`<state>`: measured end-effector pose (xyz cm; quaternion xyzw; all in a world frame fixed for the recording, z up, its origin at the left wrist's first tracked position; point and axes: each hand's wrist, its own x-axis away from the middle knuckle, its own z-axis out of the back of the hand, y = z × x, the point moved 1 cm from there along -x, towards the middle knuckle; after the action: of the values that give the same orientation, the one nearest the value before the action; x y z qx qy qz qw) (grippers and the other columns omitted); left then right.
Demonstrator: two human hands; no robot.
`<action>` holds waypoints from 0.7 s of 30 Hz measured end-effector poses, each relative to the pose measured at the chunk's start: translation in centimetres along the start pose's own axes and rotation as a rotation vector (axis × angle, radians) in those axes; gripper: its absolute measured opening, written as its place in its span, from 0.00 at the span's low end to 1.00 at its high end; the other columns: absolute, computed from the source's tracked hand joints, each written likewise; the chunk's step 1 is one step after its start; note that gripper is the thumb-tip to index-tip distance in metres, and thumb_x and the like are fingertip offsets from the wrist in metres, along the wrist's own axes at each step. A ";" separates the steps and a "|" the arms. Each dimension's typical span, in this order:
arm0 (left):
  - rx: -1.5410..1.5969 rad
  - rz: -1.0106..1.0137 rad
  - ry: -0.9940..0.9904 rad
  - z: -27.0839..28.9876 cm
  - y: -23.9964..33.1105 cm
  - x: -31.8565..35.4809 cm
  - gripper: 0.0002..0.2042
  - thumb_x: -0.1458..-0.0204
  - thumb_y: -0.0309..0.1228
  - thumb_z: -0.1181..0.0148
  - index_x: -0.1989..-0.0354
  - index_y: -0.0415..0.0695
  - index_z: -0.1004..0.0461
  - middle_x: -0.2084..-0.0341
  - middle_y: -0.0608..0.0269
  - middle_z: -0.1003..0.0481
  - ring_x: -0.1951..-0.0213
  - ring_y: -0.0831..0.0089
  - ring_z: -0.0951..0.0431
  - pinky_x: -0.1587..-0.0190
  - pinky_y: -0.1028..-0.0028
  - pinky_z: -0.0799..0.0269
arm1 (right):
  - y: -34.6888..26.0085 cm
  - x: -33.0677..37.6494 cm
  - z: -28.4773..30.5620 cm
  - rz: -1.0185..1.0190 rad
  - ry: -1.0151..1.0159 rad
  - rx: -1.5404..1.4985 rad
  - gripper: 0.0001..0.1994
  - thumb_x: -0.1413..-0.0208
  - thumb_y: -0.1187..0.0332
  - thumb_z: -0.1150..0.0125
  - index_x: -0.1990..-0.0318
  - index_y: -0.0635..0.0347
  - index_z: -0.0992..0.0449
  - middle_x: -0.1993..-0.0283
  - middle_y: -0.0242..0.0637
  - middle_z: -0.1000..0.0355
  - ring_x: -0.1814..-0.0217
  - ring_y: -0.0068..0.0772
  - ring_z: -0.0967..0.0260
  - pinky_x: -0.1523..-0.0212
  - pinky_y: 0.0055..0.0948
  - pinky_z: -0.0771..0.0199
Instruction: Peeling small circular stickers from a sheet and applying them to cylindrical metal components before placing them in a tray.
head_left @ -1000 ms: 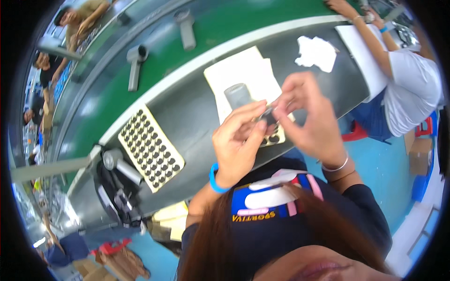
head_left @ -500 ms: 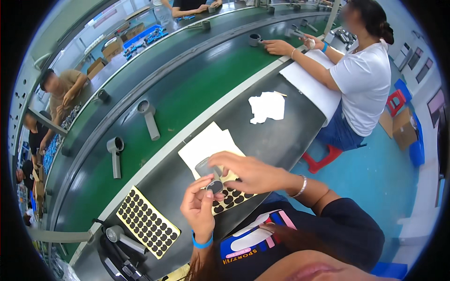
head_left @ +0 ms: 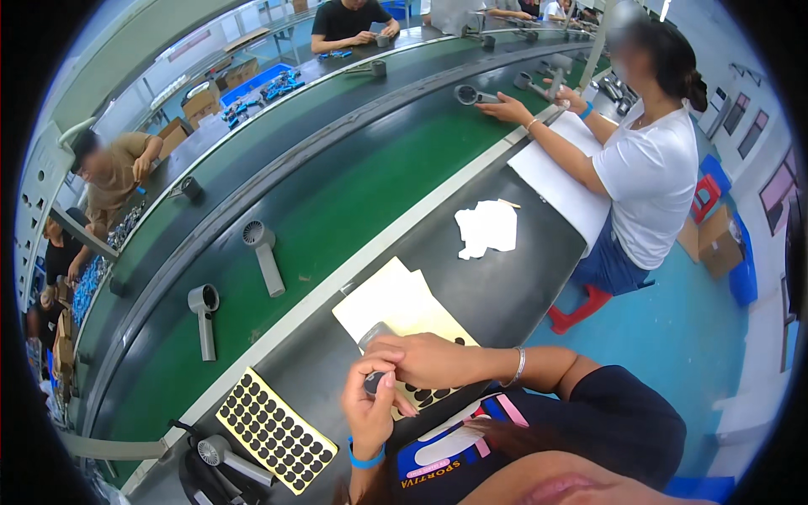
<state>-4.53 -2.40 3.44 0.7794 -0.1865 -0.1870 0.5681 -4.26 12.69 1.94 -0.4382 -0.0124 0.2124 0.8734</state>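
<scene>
Dark workbench (head_left: 497,295) beside a green conveyor belt (head_left: 337,202), with other workers seated along the line. Left hand (head_left: 370,408) pinches a small dark round part (head_left: 374,383) between thumb and fingertips, raised off the bench, apparently so both hands can reach it. Right hand (head_left: 425,360) lies over it from above, fingers curled onto the same part and a grey cylinder (head_left: 376,334) just behind. Directly beneath the grip lies a yellow sheet of black round stickers (head_left: 425,391); a second sticker sheet (head_left: 273,429) lies to the left, within reach.
</scene>
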 end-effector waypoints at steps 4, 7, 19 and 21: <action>0.062 -0.029 0.043 0.3 -0.3 -0.2 0.04 0.40 0.22 0.55 0.61 0.35 0.38 0.63 0.51 0.29 0.85 0.75 0.27 0.86 0.81 0.33 | 0.0 -0.5 -0.7 0.066 0.074 0.072 0.08 0.49 0.73 0.45 0.60 0.58 0.32 0.60 0.38 0.35 0.62 0.44 0.29 0.69 0.38 0.27; 0.061 -0.027 0.077 0.6 -0.5 -0.4 0.04 0.39 0.24 0.56 0.61 0.36 0.38 0.66 0.54 0.30 0.87 0.78 0.30 0.89 0.82 0.38 | 0.2 -1.0 -0.8 0.042 0.063 0.073 0.09 0.51 0.74 0.45 0.62 0.58 0.33 0.61 0.38 0.34 0.62 0.43 0.29 0.70 0.37 0.27; 0.280 0.019 0.238 2.0 0.2 -1.7 0.14 0.34 0.36 0.65 0.60 0.38 0.36 0.70 0.53 0.29 0.93 0.84 0.46 0.93 0.86 0.52 | -0.2 -4.6 1.1 0.003 -0.174 0.120 0.15 0.49 0.67 0.40 0.55 0.62 0.31 0.62 0.47 0.28 0.60 0.53 0.30 0.62 0.44 0.29; 0.243 0.006 0.230 2.1 1.0 -2.0 0.13 0.34 0.35 0.64 0.56 0.38 0.36 0.66 0.54 0.28 0.92 0.84 0.43 0.92 0.86 0.50 | -0.5 -5.5 1.9 0.046 -0.195 0.127 0.15 0.51 0.70 0.41 0.55 0.62 0.29 0.62 0.47 0.28 0.59 0.52 0.30 0.60 0.43 0.29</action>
<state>-7.39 -3.42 3.97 0.8580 -0.1439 -0.0710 0.4880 -9.47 11.80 4.36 -0.3592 -0.0736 0.2743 0.8890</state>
